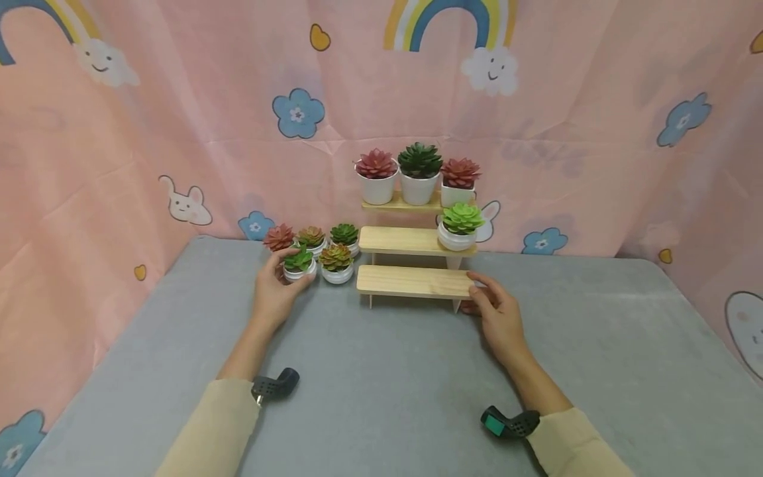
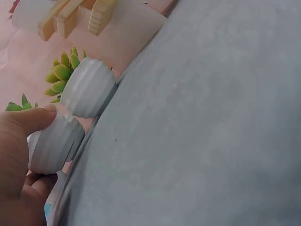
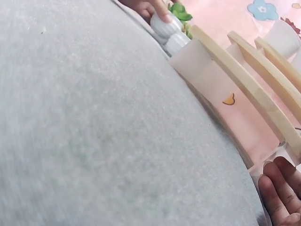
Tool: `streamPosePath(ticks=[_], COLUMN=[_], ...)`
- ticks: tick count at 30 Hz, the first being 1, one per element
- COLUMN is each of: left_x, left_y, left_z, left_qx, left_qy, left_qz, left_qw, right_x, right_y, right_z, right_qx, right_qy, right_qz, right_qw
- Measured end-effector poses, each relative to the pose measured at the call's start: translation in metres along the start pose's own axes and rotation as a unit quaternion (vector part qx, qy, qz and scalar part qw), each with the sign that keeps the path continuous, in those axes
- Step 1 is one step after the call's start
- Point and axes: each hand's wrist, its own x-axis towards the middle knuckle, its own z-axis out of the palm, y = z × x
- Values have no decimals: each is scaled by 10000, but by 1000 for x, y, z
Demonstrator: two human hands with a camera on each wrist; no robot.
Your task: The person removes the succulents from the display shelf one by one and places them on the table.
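Observation:
In the head view my left hand point(image 1: 277, 288) grips a potted succulent point(image 1: 299, 263) with bright green leaves, thumb and fingers around its white ribbed pot point(image 2: 51, 146). At the right end of a three-step wooden display stand point(image 1: 417, 281), my right hand point(image 1: 499, 321) holds the lowest step between thumb and fingers; its fingertips point(image 3: 268, 188) lie against the side support. Beside the held pot stands a yellow-green succulent with reddish tips point(image 1: 337, 258). Behind them are a red succulent point(image 1: 279, 237), an orange-green one point(image 1: 311, 238) and a dark green one point(image 1: 344, 235).
On the stand's top step are a red succulent point(image 1: 377, 179), a dark green one point(image 1: 420, 173) and another red one point(image 1: 459, 182). A light green succulent point(image 1: 460, 226) sits at the middle step's right end. A pink patterned cloth point(image 1: 566, 165) hangs behind the grey table point(image 1: 381, 397).

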Motion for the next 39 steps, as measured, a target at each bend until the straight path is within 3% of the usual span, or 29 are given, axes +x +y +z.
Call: streamPosePath(ticks=[4, 12, 15, 21, 28, 32, 39], left_x=[0, 1, -1, -3, -3, -4, -5], left_y=[-3, -7, -6, -3, -2, 3, 25], left_z=[1, 2, 2, 1, -1, -3, -4], left_qx=[101, 124, 44, 38, 176, 446, 1043], left_qy=[-180, -848, -920, -820, -646, -593, -446], left_qz=[-22, -7, -56, -219, -177, -32, 427], left_qw=[9998, 9963, 9957, 9964, 9976, 9972, 9926], right_x=[0, 0, -1, -1, -1, -1, -1], right_y=[1, 1, 1, 1, 1, 1, 1], right_z=[1, -2, -3, -2, -1, -1, -1], right_qx=[18, -45, -58, -18, -35, -99, -131], right_qy=[25, 36, 21, -20, -20, -4, -34], right_qz=[-4, 18, 27, 3, -22, 3, 79], right_qw=[10000, 10000, 10000, 10000, 10000, 10000, 9999])
